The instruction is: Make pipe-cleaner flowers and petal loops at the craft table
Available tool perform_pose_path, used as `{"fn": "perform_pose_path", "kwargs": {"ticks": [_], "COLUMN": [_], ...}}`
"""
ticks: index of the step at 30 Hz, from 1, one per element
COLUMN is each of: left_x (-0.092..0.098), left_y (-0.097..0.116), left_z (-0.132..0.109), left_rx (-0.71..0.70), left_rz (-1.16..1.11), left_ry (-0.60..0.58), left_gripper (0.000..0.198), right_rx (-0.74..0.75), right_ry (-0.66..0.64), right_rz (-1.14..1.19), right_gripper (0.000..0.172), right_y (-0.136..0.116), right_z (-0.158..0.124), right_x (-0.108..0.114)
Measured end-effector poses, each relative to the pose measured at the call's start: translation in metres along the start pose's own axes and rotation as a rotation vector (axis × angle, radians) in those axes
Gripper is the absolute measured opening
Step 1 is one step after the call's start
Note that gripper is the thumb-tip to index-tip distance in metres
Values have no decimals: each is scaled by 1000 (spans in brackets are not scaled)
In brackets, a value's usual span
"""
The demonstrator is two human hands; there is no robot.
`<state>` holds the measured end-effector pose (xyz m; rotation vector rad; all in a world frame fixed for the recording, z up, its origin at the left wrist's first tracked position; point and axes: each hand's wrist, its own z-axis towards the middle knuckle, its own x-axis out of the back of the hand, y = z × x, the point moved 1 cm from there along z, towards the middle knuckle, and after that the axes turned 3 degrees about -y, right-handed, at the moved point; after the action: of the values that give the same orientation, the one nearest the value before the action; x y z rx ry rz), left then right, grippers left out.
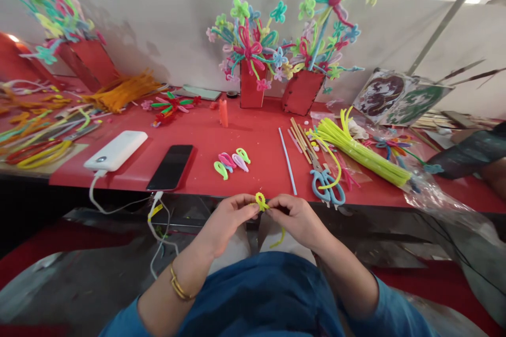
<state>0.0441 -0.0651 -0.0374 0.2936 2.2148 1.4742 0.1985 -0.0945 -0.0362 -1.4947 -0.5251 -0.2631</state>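
Note:
Just off the table's front edge, a yellow pipe cleaner [260,200] bent into a small loop is pinched between my two hands. My left hand [229,218] grips it from the left with thumb and forefinger. From the other side my right hand [296,219] pinches it, and a loose yellow end hangs below the fingers. Several looped pipe-cleaner pieces [227,160] in green, pink and lilac lie on the red table [253,139] beyond my hands. A single pale blue pipe cleaner [287,160] lies to their right, beside blue-handled scissors [328,187].
A bundle of yellow-green pipe cleaners [359,150] lies on the right by plastic wrap [438,202]. Left are a phone [171,167] and a white power bank [116,151] with cables. Red vases [252,87] of pipe-cleaner flowers stand at the back. Another person's arm [470,152] is at far right.

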Motion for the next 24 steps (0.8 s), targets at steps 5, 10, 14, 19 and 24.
{"fn": "perform_pose_path", "kwargs": {"ticks": [5,10,14,19,24], "left_x": [-2,-2,-2,-1,0], "left_y": [1,1,3,2,-3], "left_z": [0,0,0,0,0], "left_rx": [1,5,11,-26,-29], "left_rz": [78,91,65,51,67], "left_ry": [8,21,60,64,45], "left_gripper": [8,8,8,10,8], "right_rx": [39,61,76,31,-78], "right_ry": [-14,-32,-43,-51,-32], "right_rz": [-66,-94,-193,-225,80], "right_gripper": [13,12,10,9,7], "right_y": [-1,-5,-9,-11,-8], "right_z": [-1,-1,-1,-1,-1], "right_x": [0,3,7,8,5]}}
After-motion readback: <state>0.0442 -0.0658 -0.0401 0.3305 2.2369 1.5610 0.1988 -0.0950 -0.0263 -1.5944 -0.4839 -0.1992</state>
